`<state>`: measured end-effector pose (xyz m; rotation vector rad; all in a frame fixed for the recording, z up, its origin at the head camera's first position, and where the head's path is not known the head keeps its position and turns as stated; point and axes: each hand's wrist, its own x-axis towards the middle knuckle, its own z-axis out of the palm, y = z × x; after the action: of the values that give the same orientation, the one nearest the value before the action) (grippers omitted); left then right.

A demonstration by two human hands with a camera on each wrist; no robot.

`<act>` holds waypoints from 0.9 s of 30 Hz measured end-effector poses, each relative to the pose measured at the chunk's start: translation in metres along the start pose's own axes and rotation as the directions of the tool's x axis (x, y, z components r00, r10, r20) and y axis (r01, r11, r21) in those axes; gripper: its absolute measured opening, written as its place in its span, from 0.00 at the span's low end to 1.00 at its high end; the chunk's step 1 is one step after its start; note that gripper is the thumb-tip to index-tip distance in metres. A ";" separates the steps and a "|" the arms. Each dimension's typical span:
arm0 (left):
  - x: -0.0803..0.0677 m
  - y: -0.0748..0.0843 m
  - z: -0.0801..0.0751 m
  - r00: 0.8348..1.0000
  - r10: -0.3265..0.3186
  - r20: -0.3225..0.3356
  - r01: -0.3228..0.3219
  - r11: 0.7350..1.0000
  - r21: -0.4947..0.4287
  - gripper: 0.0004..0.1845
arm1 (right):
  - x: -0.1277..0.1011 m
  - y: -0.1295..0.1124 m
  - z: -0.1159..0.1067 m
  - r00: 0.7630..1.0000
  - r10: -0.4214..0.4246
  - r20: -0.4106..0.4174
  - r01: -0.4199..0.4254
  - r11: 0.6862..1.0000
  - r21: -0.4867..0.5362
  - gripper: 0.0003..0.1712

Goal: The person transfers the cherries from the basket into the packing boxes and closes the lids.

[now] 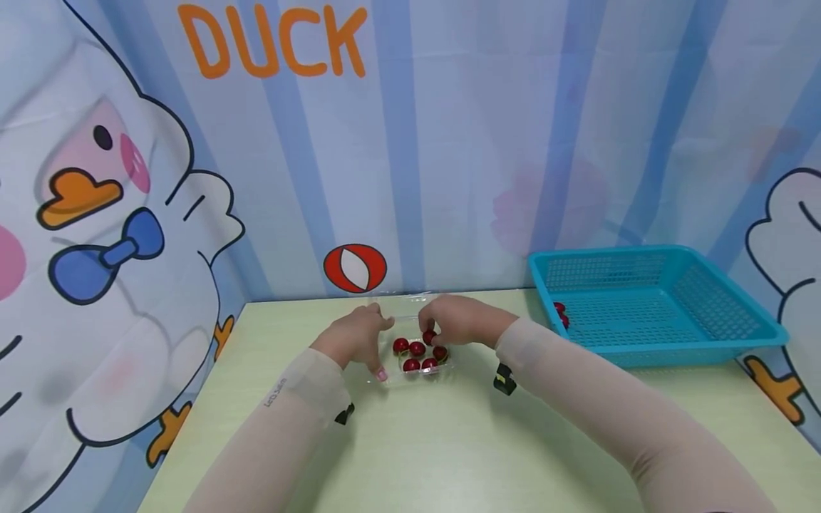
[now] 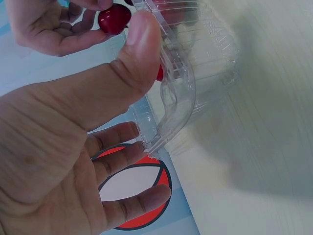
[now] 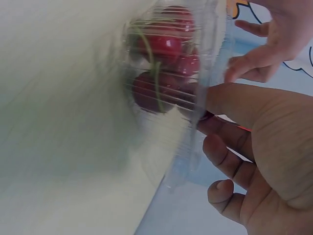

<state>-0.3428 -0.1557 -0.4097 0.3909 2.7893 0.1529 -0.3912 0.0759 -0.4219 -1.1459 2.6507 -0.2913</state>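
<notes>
A clear plastic box (image 1: 442, 372) with several red cherries (image 1: 411, 365) in it stands on the table. My right hand (image 1: 457, 320) pinches one cherry (image 2: 114, 18) between thumb and finger at the box's right part, over the other cherries. Spread across the left end of the box is my left hand (image 1: 359, 338), its thumb (image 2: 142, 39) extended along the rim and its fingertips touching the far edge. Through the box wall in the right wrist view, several cherries (image 3: 164, 46) and a green stem (image 3: 157, 85) show.
To the right stands a blue plastic basket (image 1: 705, 349) with a few cherries (image 1: 561, 313) at its left side. The pale table (image 1: 436, 449) meets a printed duck curtain (image 1: 449, 142) at the back.
</notes>
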 end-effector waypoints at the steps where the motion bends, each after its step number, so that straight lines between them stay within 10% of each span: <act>1: 0.000 0.000 0.001 1.000 0.000 -0.001 0.000 1.000 -0.003 0.60 | 0.000 0.001 0.001 1.000 0.003 0.003 -0.003 1.000 -0.001 0.07; 27: 0.000 0.000 0.002 1.000 -0.002 -0.010 0.001 1.000 -0.008 0.60 | -0.014 0.000 -0.013 1.000 -0.008 -0.018 0.008 1.000 0.019 0.18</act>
<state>-0.3425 -0.1559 -0.4119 0.3872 2.7975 0.1654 -0.3856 0.0871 -0.4072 -1.1532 2.6536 -0.3298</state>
